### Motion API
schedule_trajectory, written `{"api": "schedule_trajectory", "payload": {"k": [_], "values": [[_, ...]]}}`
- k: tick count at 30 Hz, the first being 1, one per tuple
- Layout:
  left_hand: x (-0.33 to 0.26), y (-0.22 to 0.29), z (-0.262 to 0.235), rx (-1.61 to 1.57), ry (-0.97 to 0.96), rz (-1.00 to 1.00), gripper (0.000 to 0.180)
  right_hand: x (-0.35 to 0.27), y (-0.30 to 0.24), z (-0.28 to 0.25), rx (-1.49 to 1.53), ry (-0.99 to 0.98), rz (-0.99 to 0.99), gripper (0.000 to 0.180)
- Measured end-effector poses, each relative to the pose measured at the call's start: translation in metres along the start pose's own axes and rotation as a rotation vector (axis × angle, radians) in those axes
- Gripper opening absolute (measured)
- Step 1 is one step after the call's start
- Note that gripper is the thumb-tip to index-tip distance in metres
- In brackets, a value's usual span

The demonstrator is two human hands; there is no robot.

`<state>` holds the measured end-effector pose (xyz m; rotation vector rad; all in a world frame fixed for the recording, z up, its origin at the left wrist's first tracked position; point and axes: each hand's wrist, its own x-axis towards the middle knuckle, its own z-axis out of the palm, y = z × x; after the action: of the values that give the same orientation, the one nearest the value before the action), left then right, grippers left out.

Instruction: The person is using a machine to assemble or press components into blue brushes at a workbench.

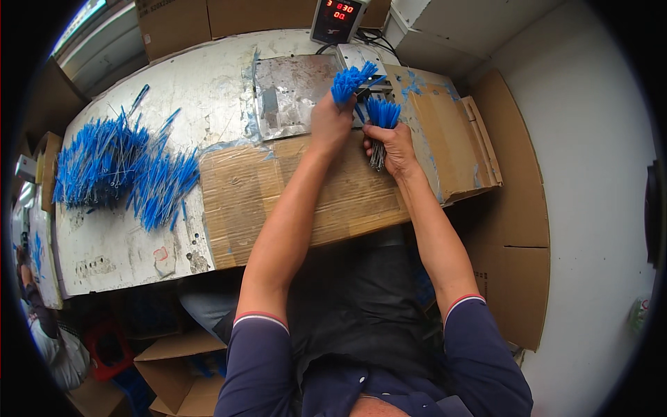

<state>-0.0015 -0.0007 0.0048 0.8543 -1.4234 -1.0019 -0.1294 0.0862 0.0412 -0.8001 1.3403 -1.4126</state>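
Beside the near cardboard, a loose pile of blue-ended wires was spread on the left. On the right, one bundle was gripped by the closed right hand; slightly farther, a second bundle was enclosed by the left hand. Apparently, wires were being portioned; next, firm control of both seemed required.

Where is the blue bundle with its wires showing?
The bundle is in the right hand, just right of the head view's upper middle, near the left hand.
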Motion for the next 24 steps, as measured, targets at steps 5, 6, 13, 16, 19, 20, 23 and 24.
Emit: {"api": "schedule_trajectory", "payload": {"k": [5,6,13,16,19,20,23,24], "values": [[-0.002,0.003,0.001,-0.025,-0.018,-0.026,0.02,0.0,-0.001,-0.002,-0.017,0.004,0.023,0.013],[-0.002,0.002,0.001,-0.024,-0.017,-0.026,0.02,-0.001,-0.001,-0.001,0.002,0.017,0.014,0.013],[0.004,-0.01,-0.001,0.026,0.238,0.004,0.01,0.014,-0.001,0.001,0.033,0.237,-0.039,0.011],[0.004,-0.013,0.0,0.01,0.307,-0.016,0.011,0.025,-0.001,0.003,-0.015,0.302,-0.04,0.011],[0.003,-0.015,0.0,0.088,0.311,0.053,0.012,0.03,-0.001,0.008,-0.017,0.344,-0.05,0.01],[0.004,-0.015,0.0,0.101,0.309,0.053,0.012,0.031,-0.001,0.009,-0.018,0.343,-0.049,0.01],[0.003,-0.014,-0.001,0.113,0.305,0.047,0.012,0.03,-0.001,0.013,-0.041,0.361,-0.077,0.01],[0.003,-0.013,-0.002,0.113,0.303,0.044,0.012,0.03,-0.001,0.014,-0.048,0.366,-0.083,0.01]]}}
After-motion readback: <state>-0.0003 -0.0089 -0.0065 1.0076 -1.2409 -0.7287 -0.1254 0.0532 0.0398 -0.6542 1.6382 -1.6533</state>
